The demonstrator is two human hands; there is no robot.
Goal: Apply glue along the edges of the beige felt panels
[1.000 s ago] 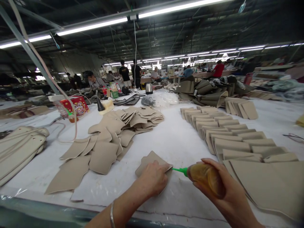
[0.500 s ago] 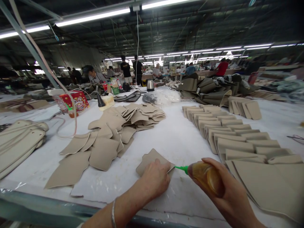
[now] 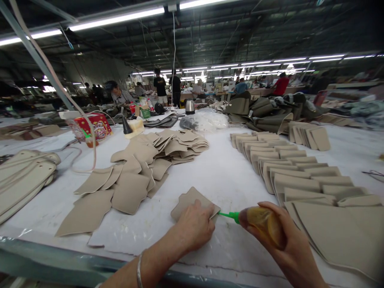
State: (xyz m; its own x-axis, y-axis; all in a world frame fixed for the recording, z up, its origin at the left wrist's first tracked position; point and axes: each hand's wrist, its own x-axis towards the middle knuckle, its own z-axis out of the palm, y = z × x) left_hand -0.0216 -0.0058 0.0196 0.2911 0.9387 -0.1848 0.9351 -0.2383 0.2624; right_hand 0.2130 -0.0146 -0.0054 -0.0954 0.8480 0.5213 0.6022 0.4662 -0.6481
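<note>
A small beige cut piece (image 3: pixel 187 200) lies on the white table (image 3: pixel 222 176) just in front of me. My left hand (image 3: pixel 195 226) presses down on its near part, fingers curled over it. My right hand (image 3: pixel 280 244) is wrapped round an amber glue bottle (image 3: pixel 261 224). The bottle's green nozzle (image 3: pixel 228 215) points left and touches the piece's right edge beside my left fingers.
Loose beige pieces (image 3: pixel 135 176) are spread at the left, and a neat overlapping row (image 3: pixel 288 168) runs along the right. Long beige strips (image 3: pixel 24 180) lie far left. A red box (image 3: pixel 96 125) and a hose stand behind. Other people work at the back.
The view has shifted slightly. Both hands stay at the piece; the nozzle has edged a little along its right edge.
</note>
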